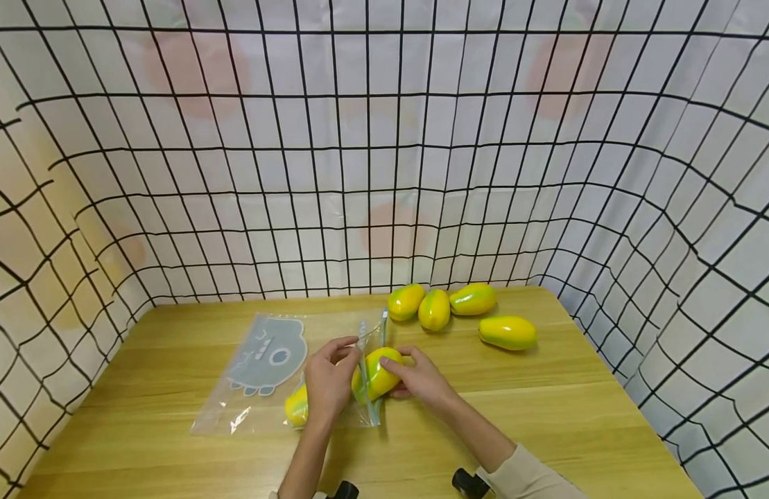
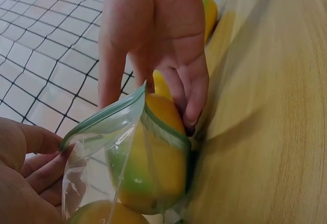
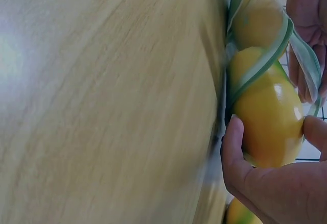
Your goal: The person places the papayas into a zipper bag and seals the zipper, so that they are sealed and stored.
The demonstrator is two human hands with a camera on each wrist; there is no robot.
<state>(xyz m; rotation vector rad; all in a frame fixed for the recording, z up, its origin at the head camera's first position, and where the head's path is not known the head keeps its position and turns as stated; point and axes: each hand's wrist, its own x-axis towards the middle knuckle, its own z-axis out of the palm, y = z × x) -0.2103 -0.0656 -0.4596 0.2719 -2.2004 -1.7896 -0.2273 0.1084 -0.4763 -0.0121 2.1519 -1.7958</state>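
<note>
The left hand pinches a clear bag by its rim; the right hand grips a yellow-green fruit partly inside its mouth. Another fruit lies within; four loose fruits rest beyond the right hand on the worktop.

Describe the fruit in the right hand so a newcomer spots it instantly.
Towards the left of the wooden table lies a clear zip bag. At its right end, the right hand grips a yellow-and-green fruit. It alone sits partly in the bag; its neighbours lie fully inside or loose on the table.
</note>
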